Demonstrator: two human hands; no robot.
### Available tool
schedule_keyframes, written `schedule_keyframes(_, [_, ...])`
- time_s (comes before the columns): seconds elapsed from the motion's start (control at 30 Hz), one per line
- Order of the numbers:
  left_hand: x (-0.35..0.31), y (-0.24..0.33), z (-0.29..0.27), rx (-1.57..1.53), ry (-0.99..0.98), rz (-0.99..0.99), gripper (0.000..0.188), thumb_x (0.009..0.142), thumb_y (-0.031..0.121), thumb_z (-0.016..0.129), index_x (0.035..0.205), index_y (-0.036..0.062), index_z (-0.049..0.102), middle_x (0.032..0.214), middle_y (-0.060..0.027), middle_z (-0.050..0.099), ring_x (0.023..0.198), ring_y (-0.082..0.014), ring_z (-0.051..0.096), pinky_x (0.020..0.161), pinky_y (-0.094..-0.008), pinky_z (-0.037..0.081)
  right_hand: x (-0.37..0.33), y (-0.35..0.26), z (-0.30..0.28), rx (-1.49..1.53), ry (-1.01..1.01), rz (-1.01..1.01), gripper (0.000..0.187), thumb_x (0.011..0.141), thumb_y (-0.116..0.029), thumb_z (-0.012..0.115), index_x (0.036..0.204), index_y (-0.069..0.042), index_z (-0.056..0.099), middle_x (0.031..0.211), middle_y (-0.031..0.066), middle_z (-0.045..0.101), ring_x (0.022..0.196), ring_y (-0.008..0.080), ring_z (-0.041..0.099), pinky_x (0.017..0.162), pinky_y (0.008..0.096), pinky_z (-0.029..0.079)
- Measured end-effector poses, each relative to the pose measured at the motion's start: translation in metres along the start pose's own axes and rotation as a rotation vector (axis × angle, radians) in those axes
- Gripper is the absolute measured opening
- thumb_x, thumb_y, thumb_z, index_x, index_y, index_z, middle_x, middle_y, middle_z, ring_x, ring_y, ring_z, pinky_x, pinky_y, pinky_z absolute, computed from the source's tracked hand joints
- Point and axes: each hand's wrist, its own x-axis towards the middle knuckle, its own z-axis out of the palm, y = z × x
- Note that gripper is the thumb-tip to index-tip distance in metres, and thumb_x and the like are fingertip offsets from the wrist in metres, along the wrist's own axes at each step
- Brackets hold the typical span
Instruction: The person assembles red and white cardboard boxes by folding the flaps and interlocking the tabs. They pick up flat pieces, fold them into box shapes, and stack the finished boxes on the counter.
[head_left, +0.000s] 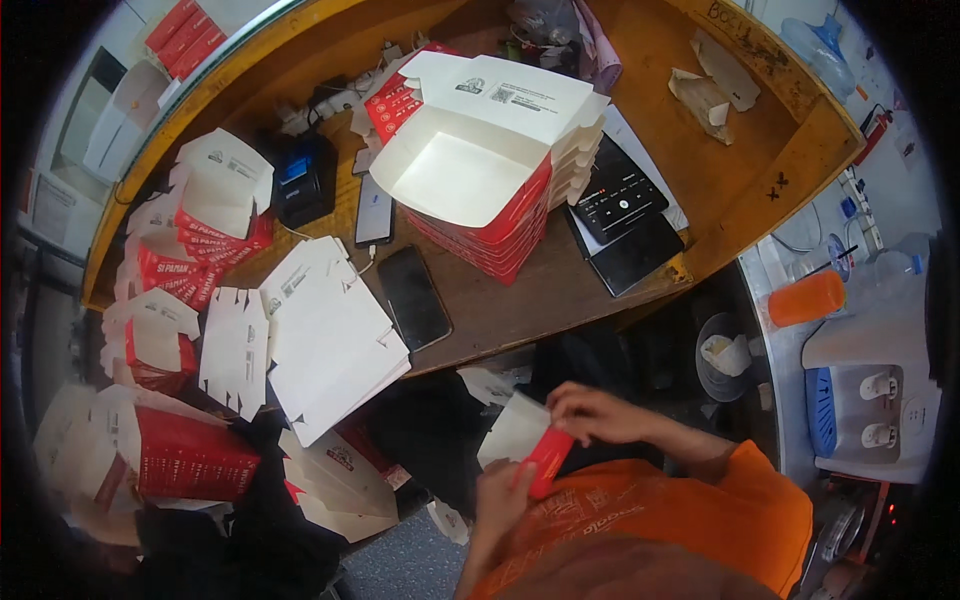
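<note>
Close to the orange shirt (660, 510), the left hand (502, 497) pinches the lower end of a part-folded carton (512, 430) between thumb and fingers, while the right hand (597, 413) curls its fingers over the carton's upper red edge. Beyond, on the desk (520, 325), lie flat blanks (335, 345) and a black phone (415, 297), then a tall stack of boxes (480, 215) beside a tablet (622, 200).

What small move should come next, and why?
Probably fold up the white panel of the carton: the left hand and right hand hold its red side, while that panel juts outward; the stacked boxes on the desk have raised walls.
</note>
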Motion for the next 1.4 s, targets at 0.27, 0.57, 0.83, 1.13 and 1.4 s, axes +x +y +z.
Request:
schedule_keyframes(0.27, [0.003,-0.009,-0.009,-0.233,0.062,-0.164,0.041,0.094,0.017,0.074,0.063,-0.0043,0.057,0.053,-0.005,0.042,0.058,-0.0057,0.039,0.05,-0.0316,0.033,0.026,-0.014,0.012,-0.302,-0.25,-0.158,0.042,0.093,-0.018,0.076,0.132,-0.009,0.065,0.151,0.0145,0.035,0.11,0.0226,0.06,0.088,0.0325,0.054])
schedule_keyframes(0.57, [0.009,-0.021,0.005,-0.072,0.337,0.061,0.046,0.09,0.015,0.077,0.057,-0.0019,0.051,0.052,-0.0148,0.045,0.046,-0.0218,0.042,0.05,-0.0367,0.035,0.046,0.009,0.031,-0.563,-0.099,-0.193,0.028,0.09,-0.017,0.078,0.117,-0.008,0.073,0.143,0.0175,0.048,0.116,0.0314,0.059,0.094,0.0368,0.053])
schedule_keyframes(0.83, [0.018,-0.008,0.001,-0.075,0.327,0.0,0.042,0.091,0.016,0.075,0.062,-0.0038,0.053,0.06,-0.017,0.048,0.053,-0.0256,0.047,0.053,-0.0395,0.038,0.046,0.017,0.036,-0.491,0.06,-0.111,0.026,0.093,-0.015,0.073,0.119,-0.009,0.073,0.137,0.0211,0.053,0.121,0.0383,0.058,0.099,0.0411,0.049])
schedule_keyframes(1.13, [0.016,-0.032,0.022,-0.576,0.231,-0.146,0.037,0.104,0.033,0.058,0.099,-0.0022,0.071,0.099,-0.0163,0.07,0.096,-0.0323,0.067,0.089,-0.0362,0.051,0.049,0.023,0.033,-0.612,0.224,0.018,0.034,0.093,-0.013,0.066,0.127,-0.011,0.071,0.147,0.0227,0.052,0.132,0.041,0.05,0.111,0.0459,0.042])
schedule_keyframes(1.4, [0.026,-0.081,0.004,-0.98,0.215,-0.197,0.051,0.095,0.018,0.073,0.14,0.0011,0.056,0.144,-0.012,0.054,0.135,-0.0224,0.05,0.111,-0.038,0.041,0.028,0.017,0.033,-0.457,0.282,-0.059,0.043,0.079,0.016,0.053,0.11,-0.002,0.075,0.128,0.0136,0.068,0.124,0.0301,0.057,0.105,0.0416,0.045])
